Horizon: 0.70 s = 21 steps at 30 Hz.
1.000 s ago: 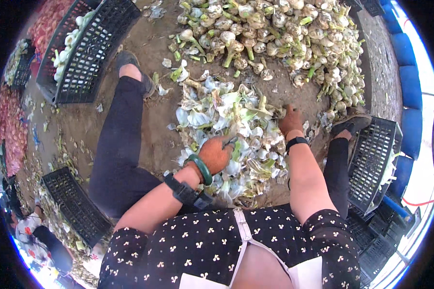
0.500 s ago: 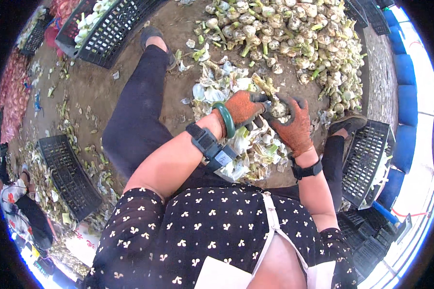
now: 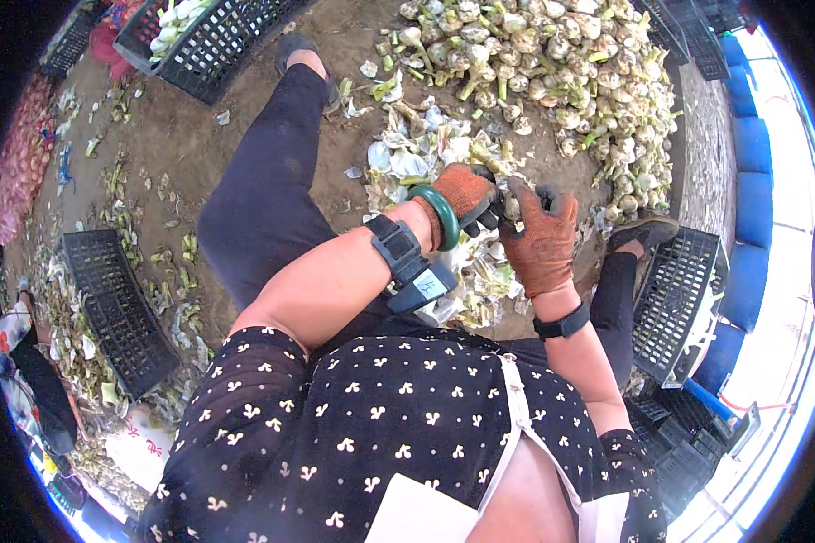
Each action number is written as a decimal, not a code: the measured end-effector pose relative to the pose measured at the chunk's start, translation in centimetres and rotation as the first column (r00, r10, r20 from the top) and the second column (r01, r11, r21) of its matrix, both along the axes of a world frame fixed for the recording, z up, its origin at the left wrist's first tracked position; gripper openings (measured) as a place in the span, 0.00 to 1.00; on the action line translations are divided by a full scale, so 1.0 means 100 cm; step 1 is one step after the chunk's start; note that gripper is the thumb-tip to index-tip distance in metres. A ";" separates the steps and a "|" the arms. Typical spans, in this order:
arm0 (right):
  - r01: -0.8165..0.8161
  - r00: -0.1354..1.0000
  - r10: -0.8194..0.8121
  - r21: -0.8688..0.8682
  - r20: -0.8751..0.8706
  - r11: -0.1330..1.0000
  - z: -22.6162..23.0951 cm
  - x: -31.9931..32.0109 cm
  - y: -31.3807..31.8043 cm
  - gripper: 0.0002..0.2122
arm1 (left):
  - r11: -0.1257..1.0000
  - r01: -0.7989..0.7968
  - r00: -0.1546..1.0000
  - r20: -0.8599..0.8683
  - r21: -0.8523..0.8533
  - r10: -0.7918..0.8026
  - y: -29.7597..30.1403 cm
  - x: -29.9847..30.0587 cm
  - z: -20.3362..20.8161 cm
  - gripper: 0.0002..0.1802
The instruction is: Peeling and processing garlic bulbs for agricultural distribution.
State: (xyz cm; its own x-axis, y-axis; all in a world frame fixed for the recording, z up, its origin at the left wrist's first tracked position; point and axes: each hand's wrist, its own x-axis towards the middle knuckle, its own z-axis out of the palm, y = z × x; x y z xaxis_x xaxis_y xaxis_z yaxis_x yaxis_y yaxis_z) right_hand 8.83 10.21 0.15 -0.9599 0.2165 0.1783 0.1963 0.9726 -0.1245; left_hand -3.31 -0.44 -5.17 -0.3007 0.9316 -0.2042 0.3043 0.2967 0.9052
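Observation:
In front of my body my two gloved hands meet over a heap of pale garlic skins (image 3: 480,294). My right hand (image 3: 541,237), in an orange glove with dark fingertips, is closed around a garlic bulb (image 3: 513,210). Fingers cover most of that bulb. Close against it, my left hand (image 3: 466,195) has its fingers curled in the same kind of glove; what they grip is hidden. A green bangle (image 3: 444,217) circles my left wrist. Beyond the hands lies a large pile of garlic bulbs (image 3: 552,63) with short stalks.
A black crate (image 3: 675,303) stands by my right foot, another (image 3: 122,308) on the left. At the far left a crate (image 3: 213,68) holds trimmed white-green pieces. Pink net sacks (image 3: 23,167) lie at the left rim. Blue barrels (image 3: 753,208) line the right side.
My right hand has turned, and its fingers now cover most of the bulb. The stalk that stuck up from it no longer shows there. The view has shifted slightly.

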 end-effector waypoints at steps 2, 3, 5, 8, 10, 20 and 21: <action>0.019 0.999 -0.019 0.004 0.030 1.000 0.007 -0.004 -0.007 0.25 | 0.998 0.022 0.972 -0.232 -0.052 -0.034 0.004 -0.001 -0.011 0.09; 0.160 0.987 -0.155 -0.412 0.047 0.897 0.003 -0.004 -0.003 0.25 | 0.989 -0.138 0.987 0.077 -0.053 0.141 0.009 0.000 -0.022 0.09; 0.308 0.911 -0.344 -0.929 0.226 0.205 -0.010 -0.002 0.015 0.25 | 0.951 -0.305 0.858 0.419 -0.049 0.297 0.010 0.000 -0.015 0.11; 0.204 0.946 -0.306 -0.926 0.104 0.318 -0.014 0.005 0.024 0.25 | 0.950 -0.306 0.795 0.533 -0.059 0.289 0.004 -0.003 0.004 0.13; 0.182 0.965 -0.251 -0.894 0.081 0.409 -0.004 0.003 0.020 0.26 | 0.947 -0.316 0.825 0.477 -0.052 0.302 0.003 -0.002 0.010 0.11; -0.092 0.886 -0.330 -0.573 0.327 -0.814 -0.014 -0.015 0.011 0.22 | 0.782 -0.471 0.788 -0.204 0.408 0.581 0.013 0.006 -0.007 0.11; -0.131 0.865 -0.408 -0.652 0.293 -0.747 -0.018 -0.019 0.009 0.21 | 0.781 -0.469 0.799 -0.178 0.411 0.574 0.011 0.011 0.002 0.11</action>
State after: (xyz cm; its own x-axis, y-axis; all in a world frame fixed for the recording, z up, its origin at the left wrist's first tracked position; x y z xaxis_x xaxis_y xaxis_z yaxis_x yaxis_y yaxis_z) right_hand 6.91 11.10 -1.67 -0.7720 0.3233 -0.5472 -0.0177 -0.8716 -0.4899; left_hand -2.23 0.67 -4.93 -0.7543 0.6055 0.2538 0.4434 0.1848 0.8771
